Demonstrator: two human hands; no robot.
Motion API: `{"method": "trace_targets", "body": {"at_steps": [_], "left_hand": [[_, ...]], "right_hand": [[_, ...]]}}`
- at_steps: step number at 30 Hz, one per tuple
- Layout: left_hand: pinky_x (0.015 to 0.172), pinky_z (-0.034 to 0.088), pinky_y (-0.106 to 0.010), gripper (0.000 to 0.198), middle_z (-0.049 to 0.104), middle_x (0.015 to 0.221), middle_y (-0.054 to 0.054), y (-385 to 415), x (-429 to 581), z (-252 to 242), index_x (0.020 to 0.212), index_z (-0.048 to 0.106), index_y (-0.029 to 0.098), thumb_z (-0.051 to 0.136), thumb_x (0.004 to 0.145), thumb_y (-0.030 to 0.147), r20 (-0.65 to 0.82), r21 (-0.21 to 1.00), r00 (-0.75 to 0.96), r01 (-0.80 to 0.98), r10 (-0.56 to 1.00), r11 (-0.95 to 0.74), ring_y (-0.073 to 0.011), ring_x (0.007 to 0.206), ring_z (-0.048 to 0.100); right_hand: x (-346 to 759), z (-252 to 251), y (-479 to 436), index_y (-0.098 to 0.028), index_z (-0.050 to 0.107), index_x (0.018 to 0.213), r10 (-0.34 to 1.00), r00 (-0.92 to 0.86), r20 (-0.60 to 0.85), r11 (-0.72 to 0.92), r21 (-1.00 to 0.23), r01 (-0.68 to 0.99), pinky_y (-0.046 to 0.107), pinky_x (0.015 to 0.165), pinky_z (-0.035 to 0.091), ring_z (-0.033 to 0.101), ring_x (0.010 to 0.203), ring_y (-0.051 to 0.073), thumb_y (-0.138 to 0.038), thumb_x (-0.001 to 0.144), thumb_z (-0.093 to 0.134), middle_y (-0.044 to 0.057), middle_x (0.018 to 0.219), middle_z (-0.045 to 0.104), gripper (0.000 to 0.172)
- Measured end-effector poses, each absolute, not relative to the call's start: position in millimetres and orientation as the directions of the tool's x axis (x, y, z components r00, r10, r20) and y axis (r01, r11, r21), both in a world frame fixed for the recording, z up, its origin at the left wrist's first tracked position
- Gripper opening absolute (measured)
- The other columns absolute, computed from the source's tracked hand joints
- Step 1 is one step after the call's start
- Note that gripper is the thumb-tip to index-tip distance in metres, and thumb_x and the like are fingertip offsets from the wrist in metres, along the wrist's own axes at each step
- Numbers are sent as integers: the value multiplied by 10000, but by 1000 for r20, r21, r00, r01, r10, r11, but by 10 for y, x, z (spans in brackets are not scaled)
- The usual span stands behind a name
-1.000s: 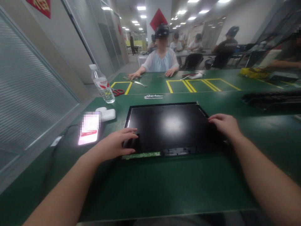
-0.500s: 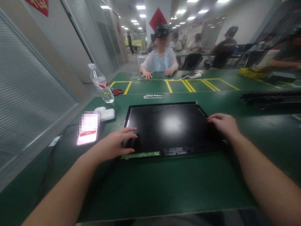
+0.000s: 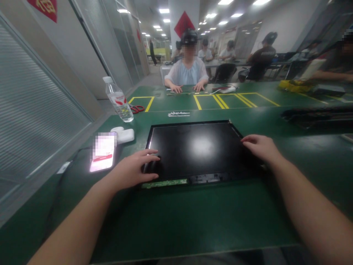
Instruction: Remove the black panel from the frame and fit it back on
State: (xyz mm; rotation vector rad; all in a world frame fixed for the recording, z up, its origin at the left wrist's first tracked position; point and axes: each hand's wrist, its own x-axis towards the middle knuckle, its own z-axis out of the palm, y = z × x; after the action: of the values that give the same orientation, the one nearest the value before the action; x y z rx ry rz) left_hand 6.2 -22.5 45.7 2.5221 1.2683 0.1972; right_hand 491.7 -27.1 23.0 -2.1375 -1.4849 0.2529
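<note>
Panel [image 3: 197, 149] lies flat near the worktop's [image 3: 193, 217] front edge; left hand [image 3: 132, 170] and right hand [image 3: 260, 147] rest open-fingered on its side edges, gripping nothing. Pressing could crack the glass, or smear it

Green worktop [image 3: 193, 221]. Black screen panel [image 3: 195, 149] lies flat on it between left hand [image 3: 132, 171] and right hand [image 3: 260, 147]. Lit phone [image 3: 102, 156] just left of left hand; white case [image 3: 123, 134], water bottle [image 3: 118, 100], red scissors [image 3: 136, 108] beyond it.
</note>
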Motion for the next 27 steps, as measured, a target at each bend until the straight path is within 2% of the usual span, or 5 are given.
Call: {"method": "trace_targets", "body": {"at_steps": [5, 12, 18, 21, 27], "left_hand": [[1078, 473, -485, 493, 620, 1422, -124, -187, 76, 444, 1236, 723, 219, 559, 909, 550, 92, 271, 512, 813, 854, -516, -320, 1250, 612], [1094, 452, -495, 542, 624, 1410, -190, -100, 54, 391, 1302, 675, 115, 493, 911, 443, 91, 118, 240, 961, 966, -250, -367, 1291, 582], [1090, 457, -444, 562, 624, 1419, -184, -107, 91, 388, 1288, 692, 103, 395, 948, 436, -67, 61, 244, 969, 967, -240, -342, 1286, 593], [1095, 452, -442, 580, 610, 1432, -194, -128, 119, 409, 1303, 680, 80, 381, 946, 424, -67, 47, 242, 970, 968, -239, -344, 1283, 591], [1067, 477, -472, 541, 642, 1376, -203, -104, 90, 378, 1234, 717, 105, 404, 922, 417, -37, 88, 271, 960, 962, -267, -361, 1243, 616]], "right_hand": [[4995, 200, -249, -264, 799, 840, 902, 410, 131, -294, -508, 809, 380, 809, 516, 684, 832, 255, -313, 765, 638, 44, 849, 760, 184], [5005, 189, -230, -251, 802, 868, 893, 446, 59, -335, -572, 748, 378, 742, 529, 687, 768, 248, -311, 762, 628, 55, 816, 756, 213], [5001, 114, -202, -229, 787, 890, 903, 429, 27, -313, -645, 698, 349, 827, 532, 716, 862, 231, -196, 720, 628, 52, 899, 771, 235], [5031, 65, -188, -229, 785, 878, 909, 414, 53, -290, -632, 718, 347, 835, 528, 718, 854, 232, -172, 706, 637, 50, 881, 770, 233], [5057, 45, -185, -255, 781, 876, 915, 395, 80, -276, -590, 759, 352, 808, 523, 711, 855, 246, -89, 659, 564, 30, 878, 770, 349]]}}
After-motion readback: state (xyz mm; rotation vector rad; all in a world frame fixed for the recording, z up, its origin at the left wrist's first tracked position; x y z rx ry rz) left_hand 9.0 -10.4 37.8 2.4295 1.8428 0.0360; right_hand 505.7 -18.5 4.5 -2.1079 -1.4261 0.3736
